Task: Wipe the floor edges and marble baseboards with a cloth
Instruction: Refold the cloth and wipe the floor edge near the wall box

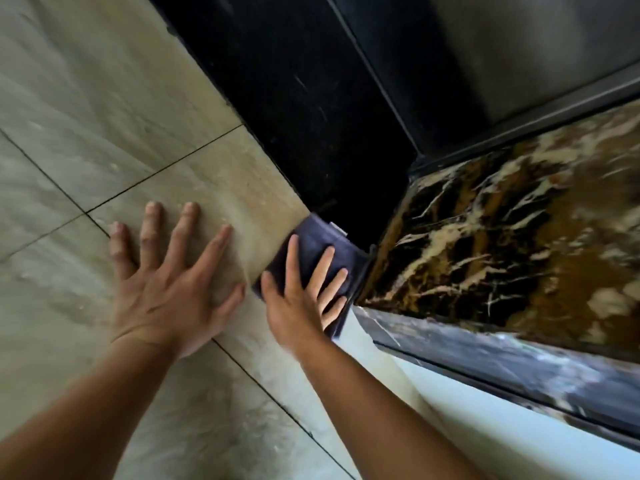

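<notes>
A folded dark blue cloth lies on the beige floor tiles in the corner where the black baseboard meets the brown-and-gold marble panel. My right hand presses flat on the cloth with fingers spread, fingertips toward the marble. My left hand rests flat on the floor tile just left of it, fingers splayed, holding nothing. The cloth's lower part is hidden under my right hand.
A dark grey marble strip runs along the base of the brown panel to the lower right. A bright white floor band lies below it. Dark grout lines cross the tiles. A metal surface rises at the top right.
</notes>
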